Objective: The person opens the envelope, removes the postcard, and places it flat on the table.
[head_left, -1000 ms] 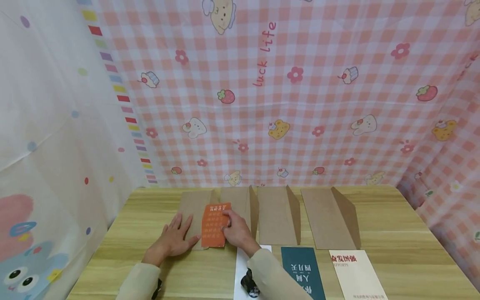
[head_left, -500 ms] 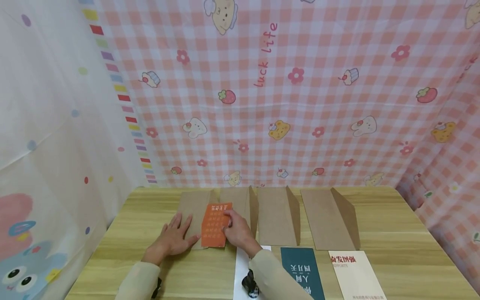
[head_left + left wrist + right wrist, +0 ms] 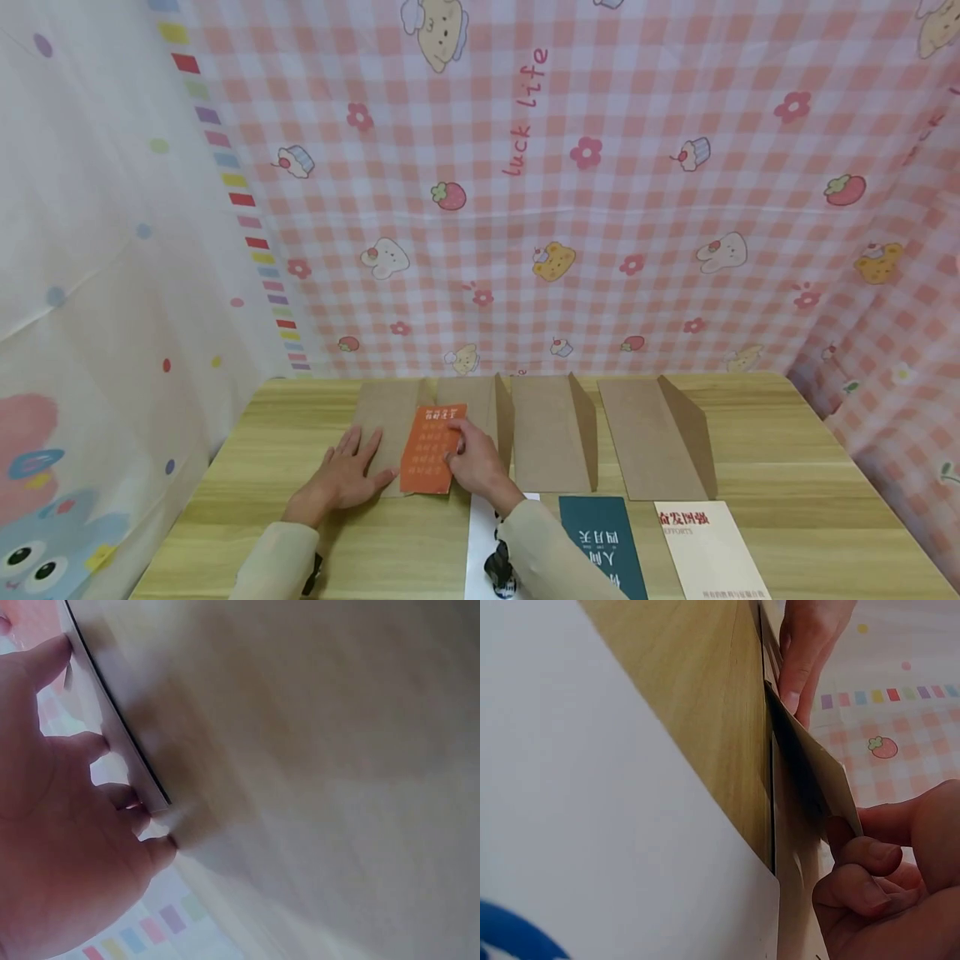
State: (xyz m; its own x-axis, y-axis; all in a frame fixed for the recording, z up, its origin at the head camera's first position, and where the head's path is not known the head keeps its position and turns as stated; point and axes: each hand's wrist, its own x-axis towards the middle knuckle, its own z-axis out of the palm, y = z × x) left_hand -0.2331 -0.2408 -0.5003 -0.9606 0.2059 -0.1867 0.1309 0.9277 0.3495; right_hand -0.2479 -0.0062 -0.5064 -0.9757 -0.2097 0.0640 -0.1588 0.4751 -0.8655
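My right hand (image 3: 480, 462) pinches the right edge of an orange card (image 3: 427, 450) with pale printed lettering. The card overlaps the right side of the leftmost brown kraft envelope (image 3: 382, 404) and covers most of its flap. In the right wrist view the card is seen nearly edge-on, tilted up from the envelope, with its far end low near the left hand. My left hand (image 3: 341, 479) rests with spread fingers along the envelope's left part, thumb tip beside the card's lower left edge. The left wrist view shows those fingers (image 3: 90, 746) along the envelope's edge.
Three more kraft envelopes, a second (image 3: 461, 396), a third (image 3: 543, 433) and a fourth (image 3: 652, 442), stand in a row with flaps raised on their right. Nearer lie a white card (image 3: 480, 542) under the right forearm, a teal card (image 3: 600, 517) and a cream card (image 3: 708, 550).
The top of the orange card has turned slightly to the right, while its lower end stays by the left thumb. Both hands keep nearly the same place.
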